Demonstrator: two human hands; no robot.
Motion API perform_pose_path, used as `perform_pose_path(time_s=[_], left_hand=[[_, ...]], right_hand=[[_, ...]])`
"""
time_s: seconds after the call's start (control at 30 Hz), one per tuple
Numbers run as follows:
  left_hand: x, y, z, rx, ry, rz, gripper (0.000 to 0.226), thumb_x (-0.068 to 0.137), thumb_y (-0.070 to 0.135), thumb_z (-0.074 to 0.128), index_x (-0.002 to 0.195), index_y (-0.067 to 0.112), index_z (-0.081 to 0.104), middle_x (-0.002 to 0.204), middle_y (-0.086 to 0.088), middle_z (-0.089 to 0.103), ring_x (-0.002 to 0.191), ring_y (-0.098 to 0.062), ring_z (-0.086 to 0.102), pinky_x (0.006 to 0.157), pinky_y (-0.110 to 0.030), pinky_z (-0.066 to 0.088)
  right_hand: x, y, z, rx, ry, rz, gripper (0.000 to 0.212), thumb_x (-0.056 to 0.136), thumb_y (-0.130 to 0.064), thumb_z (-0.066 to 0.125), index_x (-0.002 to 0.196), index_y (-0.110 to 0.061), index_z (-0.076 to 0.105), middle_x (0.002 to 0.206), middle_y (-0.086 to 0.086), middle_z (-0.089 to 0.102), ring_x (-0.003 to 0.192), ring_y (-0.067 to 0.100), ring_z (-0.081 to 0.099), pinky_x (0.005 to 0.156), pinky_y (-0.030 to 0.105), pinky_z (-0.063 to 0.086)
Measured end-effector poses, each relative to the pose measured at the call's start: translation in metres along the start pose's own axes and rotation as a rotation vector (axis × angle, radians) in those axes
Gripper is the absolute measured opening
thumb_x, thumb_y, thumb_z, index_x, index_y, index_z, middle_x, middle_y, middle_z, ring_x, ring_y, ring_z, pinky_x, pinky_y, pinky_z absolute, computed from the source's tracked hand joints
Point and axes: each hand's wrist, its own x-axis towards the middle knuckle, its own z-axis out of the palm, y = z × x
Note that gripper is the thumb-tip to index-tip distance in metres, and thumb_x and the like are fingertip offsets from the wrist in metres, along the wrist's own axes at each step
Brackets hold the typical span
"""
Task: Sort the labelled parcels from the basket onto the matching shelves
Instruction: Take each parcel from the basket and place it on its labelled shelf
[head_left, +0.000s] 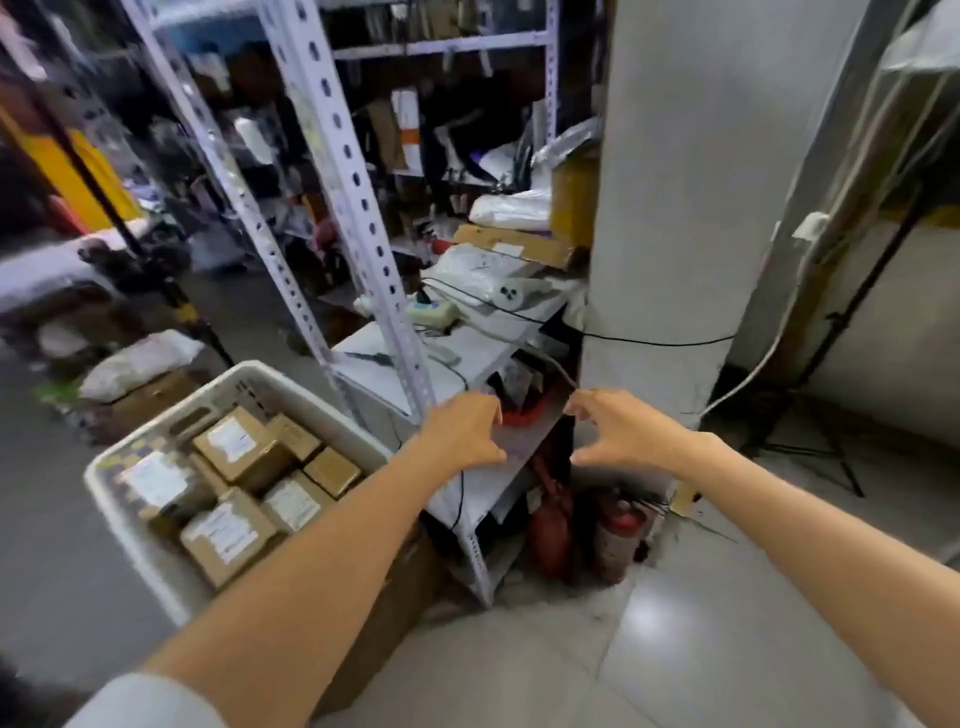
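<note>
1. Brown labelled parcels (239, 447) packed label-up in the white basket (249, 370), lower left, just beside the shelf (395, 379).
2. Left hand (462, 436) and right hand (623, 436) both spread, fingers curved, flanking a grey flat sheet (524, 441); impossible to tell whether touching it.
3. Likely risks: misreading a label and shelving a parcel wrongly; snagging the black cable (649, 341) across the cluttered shelf.

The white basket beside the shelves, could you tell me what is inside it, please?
Inside the white basket lie brown cardboard parcels with white labels, packed closely. Anything beneath them is hidden, and the left forearm covers the basket's near corner.
</note>
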Motion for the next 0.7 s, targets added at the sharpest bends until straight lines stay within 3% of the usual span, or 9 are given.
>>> perform_pose_path(time_s=[0.2,0.33,0.4,0.5,0.6,0.7], left_hand=[[-0.093,-0.110,0.014,-0.091,0.014,-0.322,0.037,0.075,0.033,0.072,0.104,0.016,0.057,0.100,-0.002,0.061,0.092,-0.025,0.059,0.065,-0.031,0.044],[-0.149,-0.170,0.025,-0.139,0.004,-0.498,0.042,0.080,0.031,0.071,0.115,0.014,0.054,0.113,-0.005,0.058,0.100,-0.025,0.055,0.076,-0.036,0.049],[-0.167,-0.198,0.028,-0.178,0.002,-0.577,0.044,0.082,0.031,0.070,0.118,0.015,0.052,0.116,-0.004,0.057,0.101,-0.023,0.054,0.071,-0.032,0.045],[-0.184,-0.233,0.032,-0.234,0.000,-0.633,0.042,0.082,0.032,0.071,0.116,0.017,0.052,0.115,-0.002,0.056,0.094,-0.019,0.051,0.062,-0.025,0.035],[-0.189,-0.265,0.036,-0.234,-0.016,-0.664,0.041,0.081,0.032,0.071,0.116,0.018,0.053,0.116,-0.002,0.058,0.097,-0.020,0.054,0.067,-0.028,0.040],[-0.185,-0.296,0.042,-0.235,-0.011,-0.688,0.043,0.080,0.033,0.070,0.117,0.019,0.054,0.116,-0.003,0.058,0.101,-0.023,0.056,0.073,-0.032,0.047]], right_hand=[[0.070,-0.118,0.045,-0.045,-0.207,-0.247,0.060,0.081,-0.036,0.070,0.132,-0.014,0.047,0.130,0.004,0.050,0.117,0.022,0.049,0.097,0.037,0.045],[0.098,-0.189,0.072,-0.086,-0.297,-0.388,0.054,0.083,-0.033,0.070,0.128,-0.012,0.048,0.123,0.006,0.052,0.108,0.024,0.052,0.092,0.039,0.046],[0.109,-0.217,0.083,-0.112,-0.316,-0.430,0.050,0.084,-0.031,0.069,0.124,-0.009,0.049,0.120,0.010,0.053,0.106,0.027,0.053,0.091,0.042,0.047],[0.125,-0.250,0.093,-0.118,-0.323,-0.468,0.054,0.084,-0.029,0.069,0.129,-0.008,0.049,0.125,0.010,0.053,0.112,0.026,0.052,0.092,0.033,0.045],[0.144,-0.271,0.103,-0.125,-0.332,-0.479,0.057,0.083,-0.028,0.069,0.132,-0.011,0.047,0.131,0.007,0.051,0.119,0.022,0.049,0.088,0.025,0.039],[0.167,-0.287,0.113,-0.140,-0.329,-0.469,0.057,0.083,-0.030,0.070,0.132,-0.012,0.048,0.133,0.006,0.050,0.120,0.020,0.049,0.091,0.026,0.040]])
